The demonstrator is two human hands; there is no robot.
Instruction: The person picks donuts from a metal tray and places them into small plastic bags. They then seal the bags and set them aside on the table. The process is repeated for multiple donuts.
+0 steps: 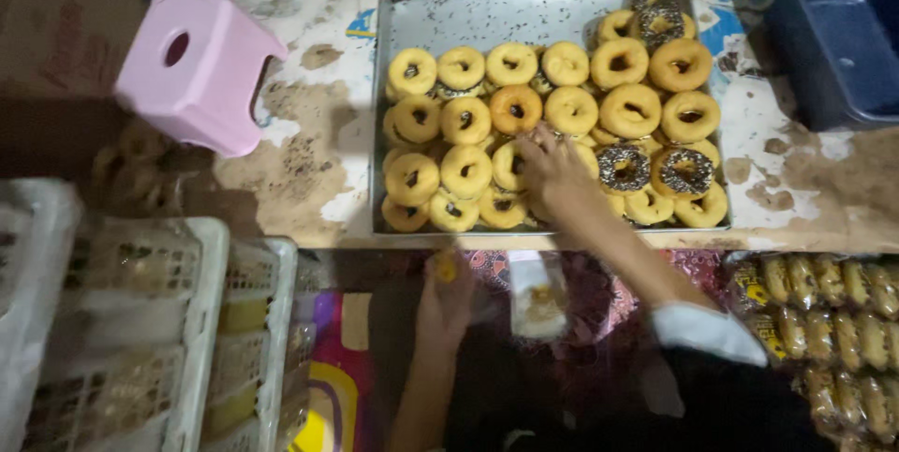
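from the head view, the right hand (552, 169) reaches into the metal tray (487, 16), fingers curled on a doughnut (513, 163) at its six o'clock edge. the left hand (448, 295), below at seven o'clock, grips a clear plastic bag (536, 295).

The right hand (552, 169) covers several doughnuts (465, 120) beneath it, so what its fingers grip cannot be told. The left hand (446, 295) is dim and blurred, holding a small yellow item too unclear to identify. White crates (201, 321), packaged snacks (833, 321) and a blue bin (843, 30) are cut off by the edges.
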